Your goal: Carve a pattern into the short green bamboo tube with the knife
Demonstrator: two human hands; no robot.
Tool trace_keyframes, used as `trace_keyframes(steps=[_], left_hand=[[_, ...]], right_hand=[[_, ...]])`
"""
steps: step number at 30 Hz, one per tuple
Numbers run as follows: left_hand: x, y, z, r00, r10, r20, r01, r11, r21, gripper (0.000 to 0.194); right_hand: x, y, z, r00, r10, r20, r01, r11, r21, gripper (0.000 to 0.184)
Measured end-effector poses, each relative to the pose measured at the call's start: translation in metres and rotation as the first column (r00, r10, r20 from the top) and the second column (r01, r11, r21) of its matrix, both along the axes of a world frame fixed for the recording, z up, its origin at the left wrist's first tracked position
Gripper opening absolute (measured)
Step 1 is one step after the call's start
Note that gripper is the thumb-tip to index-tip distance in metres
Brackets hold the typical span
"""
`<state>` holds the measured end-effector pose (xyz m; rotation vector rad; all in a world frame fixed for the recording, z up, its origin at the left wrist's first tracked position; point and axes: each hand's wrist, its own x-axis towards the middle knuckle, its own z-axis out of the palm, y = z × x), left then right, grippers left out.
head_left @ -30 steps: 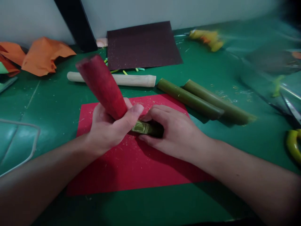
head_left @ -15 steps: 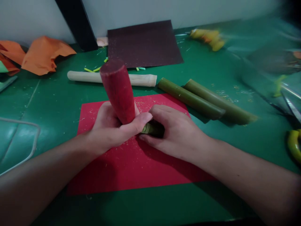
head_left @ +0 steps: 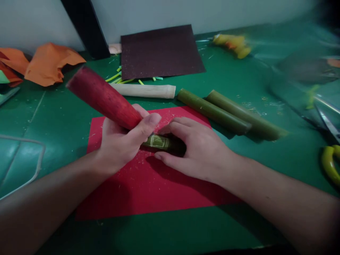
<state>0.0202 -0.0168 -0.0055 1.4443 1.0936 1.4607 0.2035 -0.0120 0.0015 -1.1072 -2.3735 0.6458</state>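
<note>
My left hand (head_left: 123,141) is closed around the thick red wooden handle (head_left: 106,97) of a carving tool, which tilts up to the left. Its working end is mostly hidden behind the thumb, close against a green bamboo piece (head_left: 159,142). Pale scored lines mark the bamboo's upper face. From the other side, my right hand (head_left: 199,148) grips that piece, thumb in front and fingers behind, covering its right end. Beneath both hands lies a red sheet (head_left: 148,191) sprinkled with fine shavings.
Two green bamboo lengths (head_left: 215,111) lie beyond my right hand, and a pale peeled stick (head_left: 148,91) lies behind the sheet. A dark sheet (head_left: 162,51), orange paper (head_left: 53,63) and a black post (head_left: 86,30) stand farther back. Yellow-handled scissors (head_left: 330,163) rest at right.
The red handle has tipped from nearly upright to a low leftward slant. My left hand has shifted slightly left, uncovering more of the scored bamboo. My right hand stays about where it was.
</note>
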Motion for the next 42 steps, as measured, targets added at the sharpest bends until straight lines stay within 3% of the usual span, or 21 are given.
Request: trace_keyframes(steps=[9, 16, 23, 28, 42], left_hand=[[-0.007, 0.000, 0.014, 0.997, 0.072, -0.021, -0.071, 0.997, 0.026, 0.043], [-0.004, -0.001, 0.014, 0.996, -0.078, -0.044, 0.071, 0.988, -0.138, 0.041], [-0.006, 0.002, 0.017, 0.979, -0.200, -0.045, 0.186, 0.956, -0.226, 0.037], [-0.008, 0.002, 0.022, 0.954, -0.292, -0.067, 0.260, 0.918, -0.299, 0.030], [-0.004, -0.005, 0.022, 0.928, -0.343, -0.142, 0.303, 0.921, -0.244, 0.014]], right_hand=[[0.003, 0.007, -0.002, 0.984, 0.160, -0.075, -0.151, 0.982, 0.116, 0.020], [0.004, 0.009, -0.005, 0.973, 0.211, -0.093, -0.198, 0.971, 0.133, 0.026], [0.005, 0.007, -0.001, 0.976, 0.196, -0.097, -0.191, 0.980, 0.058, 0.032], [0.004, 0.007, 0.000, 0.967, 0.235, -0.097, -0.230, 0.971, 0.064, 0.024], [0.002, 0.009, 0.000, 0.956, 0.276, -0.101, -0.267, 0.959, 0.091, 0.016]])
